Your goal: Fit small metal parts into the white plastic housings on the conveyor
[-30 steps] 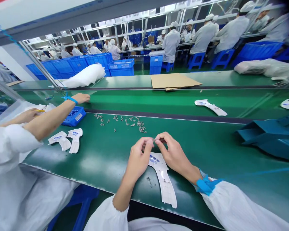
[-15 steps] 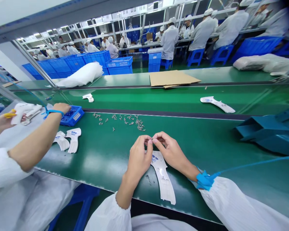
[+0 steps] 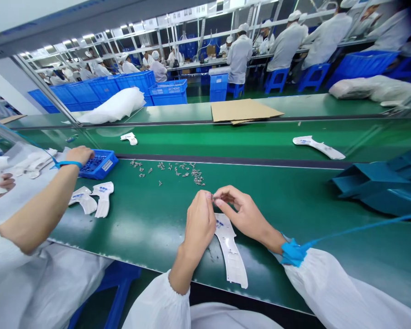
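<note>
Meeting at the fingertips above the table (image 3: 267, 274), the left hand (image 3: 199, 219) and the right hand (image 3: 242, 211) both have their grip pinched on one small metal piece (image 3: 213, 197), of which only little can be seen. Below them, close to the near edge of the table, lies a white curved part (image 3: 230, 250), its upper end partly covered by the left hand; whether they touch, I cannot tell. More small metal pieces (image 3: 197, 176) are scattered toward the far edge. The held piece is probably very light, hard and rather slippery, so it is better taken by its sides. The white part looks like thin, stiff plastic, also light; I would hold it by its two long sides, because pressing on its middle could bend it.
</note>
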`<action>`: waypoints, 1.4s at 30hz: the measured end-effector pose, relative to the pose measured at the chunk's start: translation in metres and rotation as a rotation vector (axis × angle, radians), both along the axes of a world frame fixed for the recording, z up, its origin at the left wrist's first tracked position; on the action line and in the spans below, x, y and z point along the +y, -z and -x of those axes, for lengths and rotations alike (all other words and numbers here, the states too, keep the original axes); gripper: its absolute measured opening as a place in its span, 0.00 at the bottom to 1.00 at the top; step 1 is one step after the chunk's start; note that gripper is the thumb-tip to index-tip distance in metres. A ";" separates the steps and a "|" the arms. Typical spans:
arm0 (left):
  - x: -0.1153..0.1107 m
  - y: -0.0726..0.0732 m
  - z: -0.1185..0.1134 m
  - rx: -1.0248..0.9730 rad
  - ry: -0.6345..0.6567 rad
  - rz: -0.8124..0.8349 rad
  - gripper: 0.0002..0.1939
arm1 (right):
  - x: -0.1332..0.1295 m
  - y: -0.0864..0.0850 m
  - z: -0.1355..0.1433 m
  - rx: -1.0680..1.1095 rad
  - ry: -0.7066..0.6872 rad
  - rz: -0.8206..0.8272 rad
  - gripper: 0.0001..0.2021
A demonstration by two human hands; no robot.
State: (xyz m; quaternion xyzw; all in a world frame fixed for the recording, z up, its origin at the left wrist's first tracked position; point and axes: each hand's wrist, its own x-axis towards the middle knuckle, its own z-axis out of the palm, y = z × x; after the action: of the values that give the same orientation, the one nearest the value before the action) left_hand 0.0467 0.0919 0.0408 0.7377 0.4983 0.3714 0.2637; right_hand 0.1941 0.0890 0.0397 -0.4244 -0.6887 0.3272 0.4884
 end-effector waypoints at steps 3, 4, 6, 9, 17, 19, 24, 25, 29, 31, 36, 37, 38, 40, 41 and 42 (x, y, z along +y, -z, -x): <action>0.001 0.000 0.001 -0.014 0.037 0.025 0.16 | 0.003 -0.004 -0.006 0.028 -0.066 0.067 0.11; 0.002 -0.001 0.002 -0.022 0.044 0.036 0.17 | 0.004 -0.005 -0.008 -0.004 -0.072 0.066 0.11; 0.002 -0.002 0.002 -0.038 0.047 0.056 0.17 | 0.005 -0.007 -0.010 -0.050 -0.064 0.071 0.10; 0.002 -0.003 0.002 -0.056 0.045 0.083 0.18 | 0.005 -0.008 -0.011 -0.037 -0.030 0.098 0.08; 0.003 -0.002 0.000 -0.088 0.024 0.130 0.18 | 0.004 -0.007 -0.014 -0.096 -0.021 -0.026 0.04; 0.003 -0.002 0.000 -0.096 0.020 0.134 0.18 | 0.003 -0.008 -0.014 -0.112 -0.003 -0.044 0.03; 0.003 -0.004 0.000 -0.140 0.036 0.166 0.20 | 0.001 -0.010 -0.012 -0.154 0.012 -0.104 0.03; 0.004 -0.004 0.001 -0.158 0.042 0.180 0.21 | 0.000 -0.010 -0.013 -0.169 0.015 -0.119 0.03; 0.008 -0.004 0.002 -0.242 0.055 0.263 0.27 | -0.001 -0.009 -0.016 -0.230 0.042 -0.162 0.04; 0.008 -0.004 0.003 -0.274 0.059 0.298 0.29 | -0.001 -0.009 -0.016 -0.233 0.048 -0.161 0.04; 0.002 -0.009 0.009 -0.370 0.073 0.222 0.15 | 0.001 -0.006 -0.013 -0.069 0.119 -0.050 0.05; 0.000 -0.010 0.011 -0.363 0.086 0.191 0.13 | 0.002 -0.005 -0.013 -0.027 0.121 -0.020 0.05; -0.002 -0.011 0.012 -0.340 0.094 0.160 0.13 | 0.002 -0.004 -0.013 0.009 0.114 0.009 0.05; -0.005 -0.013 0.015 -0.265 0.081 0.084 0.08 | 0.002 -0.002 -0.012 0.057 0.099 0.054 0.06; -0.005 -0.013 0.015 -0.218 0.072 0.043 0.06 | 0.002 -0.002 -0.012 0.068 0.096 0.065 0.07; -0.006 -0.014 0.016 -0.168 0.071 0.001 0.06 | 0.002 -0.002 -0.012 0.070 0.094 0.068 0.07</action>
State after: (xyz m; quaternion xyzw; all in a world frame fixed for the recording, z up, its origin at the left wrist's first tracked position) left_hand 0.0310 0.0863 0.0544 0.7209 0.4483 0.4221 0.3180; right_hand 0.2056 0.0906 0.0417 -0.4610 -0.6390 0.3416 0.5122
